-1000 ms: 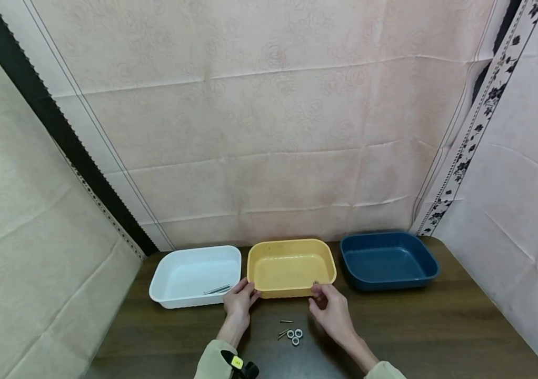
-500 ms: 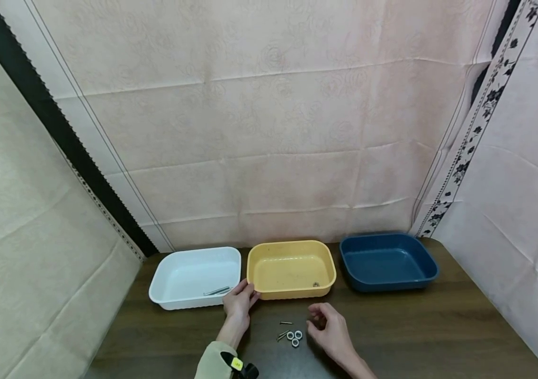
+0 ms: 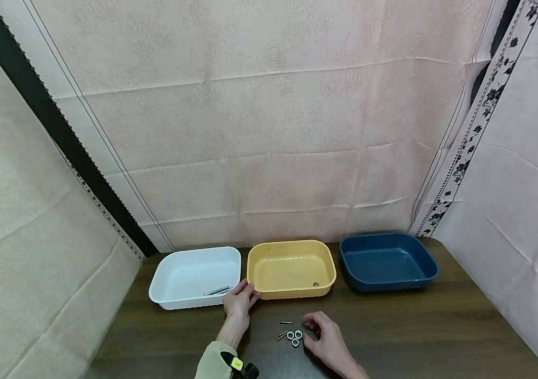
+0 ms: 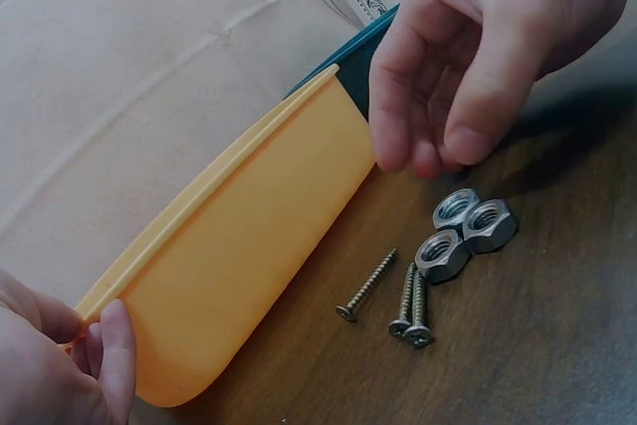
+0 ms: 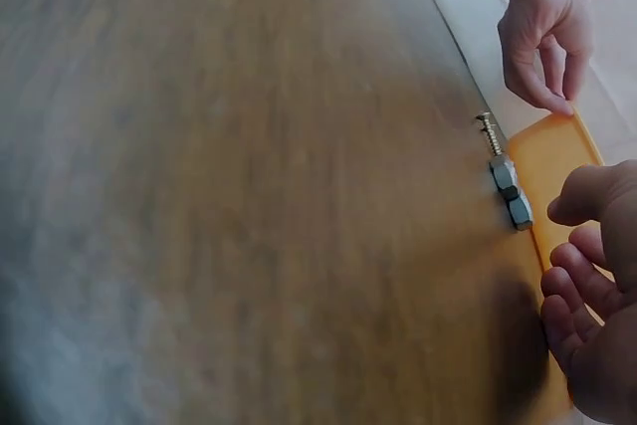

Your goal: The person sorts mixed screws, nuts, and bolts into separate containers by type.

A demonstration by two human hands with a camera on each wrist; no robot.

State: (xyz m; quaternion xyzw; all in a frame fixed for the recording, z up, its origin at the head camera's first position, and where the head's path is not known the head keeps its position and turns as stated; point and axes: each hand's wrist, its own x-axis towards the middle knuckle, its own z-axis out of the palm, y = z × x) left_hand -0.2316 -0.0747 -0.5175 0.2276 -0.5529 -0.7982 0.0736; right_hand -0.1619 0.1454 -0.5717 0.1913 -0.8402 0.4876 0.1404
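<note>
Left grip pinches yellow tray corner | right grip loose by nuts | dark wood table, pink cloth backdrop

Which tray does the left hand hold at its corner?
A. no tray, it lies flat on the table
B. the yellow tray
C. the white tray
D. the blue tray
B: the left hand grips the near left corner of the yellow tray, its fingers lying against the tray's outer wall in the left wrist view.
</note>
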